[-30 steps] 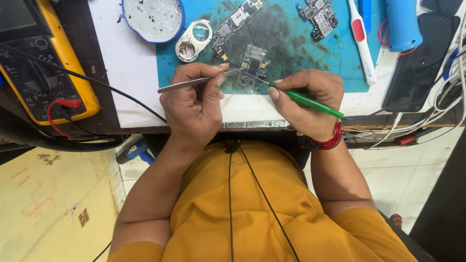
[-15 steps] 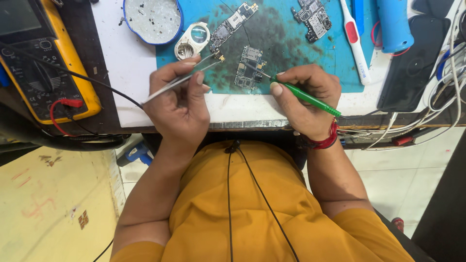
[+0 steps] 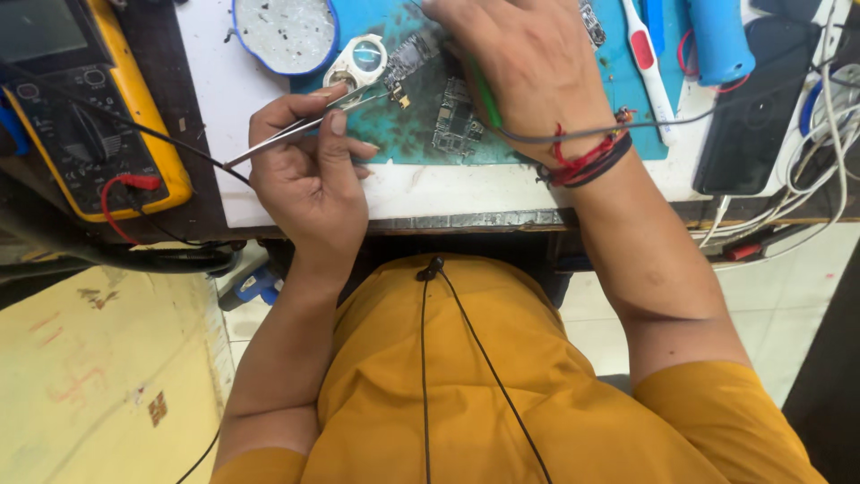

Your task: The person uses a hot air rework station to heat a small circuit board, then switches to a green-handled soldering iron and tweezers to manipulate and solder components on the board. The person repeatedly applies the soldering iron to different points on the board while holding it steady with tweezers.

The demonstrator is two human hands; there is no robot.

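My left hand (image 3: 309, 170) pinches metal tweezers (image 3: 300, 127), their tips lying near a long circuit board (image 3: 408, 58) on the teal work mat (image 3: 408, 134). My right hand (image 3: 528, 67) reaches forward over the mat, fingers closed on a green-handled tool (image 3: 486, 100) whose tip is hidden under the hand. A smaller dark circuit board (image 3: 455, 125) lies on the mat just left of my right wrist. A white ring-shaped part with a lens (image 3: 358, 61) sits beside the tweezer tips.
A yellow multimeter (image 3: 90, 116) with red and black leads stands at the left. A blue-rimmed dish (image 3: 287, 36) holds several small bits. A red-and-white tool (image 3: 647, 67), a blue cylinder (image 3: 717, 40), a dark phone (image 3: 752, 108) and tangled cables (image 3: 824, 134) crowd the right.
My right hand has moved forward and left over the mat with the green tool, now covering the far boards. My left hand with the tweezers has stayed near the long board.
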